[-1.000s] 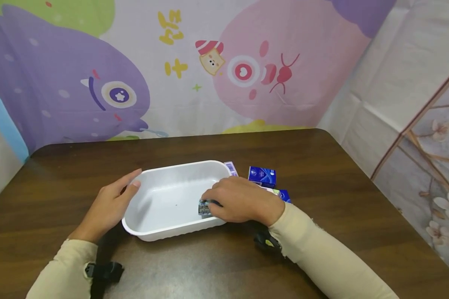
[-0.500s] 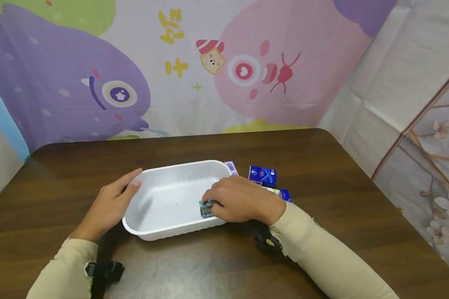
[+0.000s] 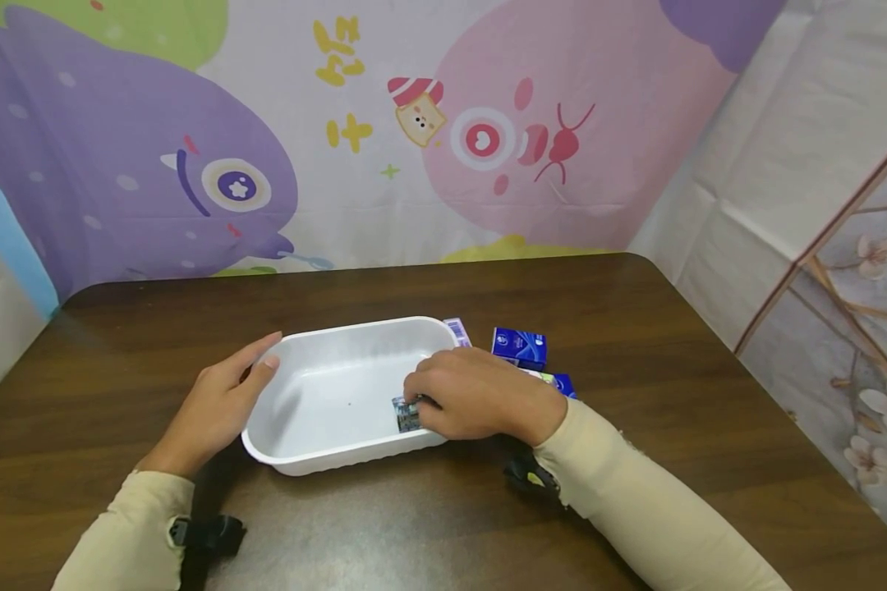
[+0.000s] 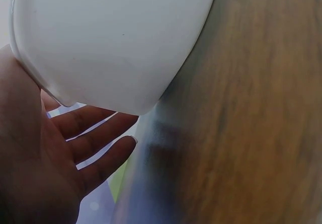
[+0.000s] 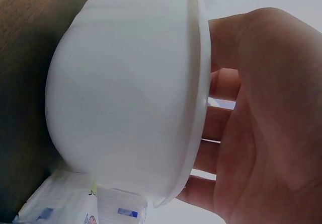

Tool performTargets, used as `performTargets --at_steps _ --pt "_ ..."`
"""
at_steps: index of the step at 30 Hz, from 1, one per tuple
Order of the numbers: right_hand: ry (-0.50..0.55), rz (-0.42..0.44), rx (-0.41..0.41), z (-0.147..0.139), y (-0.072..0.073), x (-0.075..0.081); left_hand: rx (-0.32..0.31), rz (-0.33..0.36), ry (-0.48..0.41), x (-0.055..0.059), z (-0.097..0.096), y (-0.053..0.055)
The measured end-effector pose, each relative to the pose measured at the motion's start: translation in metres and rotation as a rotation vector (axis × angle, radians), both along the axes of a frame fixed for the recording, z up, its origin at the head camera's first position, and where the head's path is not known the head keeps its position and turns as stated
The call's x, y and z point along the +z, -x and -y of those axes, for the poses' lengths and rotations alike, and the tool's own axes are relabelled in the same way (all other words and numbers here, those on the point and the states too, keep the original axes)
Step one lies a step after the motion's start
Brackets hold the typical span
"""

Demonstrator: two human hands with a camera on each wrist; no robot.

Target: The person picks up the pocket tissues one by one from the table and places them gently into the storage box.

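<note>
A white oblong tray (image 3: 340, 394) stands on the brown table. My left hand (image 3: 218, 402) is at its left end, thumb at the rim. In the left wrist view the straight, spread fingers (image 4: 103, 166) are beside and behind the outer wall. My right hand (image 3: 461, 394) reaches over the right end, its curled fingers at a small blue-grey patterned packet (image 3: 406, 415) low in the tray. The fingertips' contact with the packet is partly hidden. In the right wrist view, the tray's wall (image 5: 126, 93) hides the packet and fingertips.
Right of the tray lie a dark blue packet (image 3: 519, 347) and another blue one (image 3: 563, 384), partly behind my right wrist. A lilac packet (image 3: 457, 332) touches or nearly touches the tray's far right corner. A printed cloth (image 3: 369, 222) hangs behind the table (image 3: 636, 345).
More of the patterned packet's face shows now, and it has shifted slightly in the tray. My right hand has edged a little to the right. The left hand and tray stay put.
</note>
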State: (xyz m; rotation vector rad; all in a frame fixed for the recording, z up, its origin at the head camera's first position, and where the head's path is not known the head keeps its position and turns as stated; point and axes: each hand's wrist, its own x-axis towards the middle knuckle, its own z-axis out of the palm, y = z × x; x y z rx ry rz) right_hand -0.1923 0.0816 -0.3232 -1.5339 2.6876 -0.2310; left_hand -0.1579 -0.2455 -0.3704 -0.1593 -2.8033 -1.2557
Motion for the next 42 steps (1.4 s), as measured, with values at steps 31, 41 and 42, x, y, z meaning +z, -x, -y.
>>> performTargets --at_steps 31,41,42 --pt "0.005 -0.05 -0.016 0.0 0.0 0.005 0.008 0.001 0.007 0.0 -0.001 -0.001" --pt "0.061 -0.098 -0.044 -0.01 0.004 0.014 0.01 -0.006 0.006 0.001 -0.002 -0.001" --pt "0.066 -0.101 -0.041 -0.011 0.005 0.015 0.009 -0.006 0.006 0.001 -0.002 -0.001"
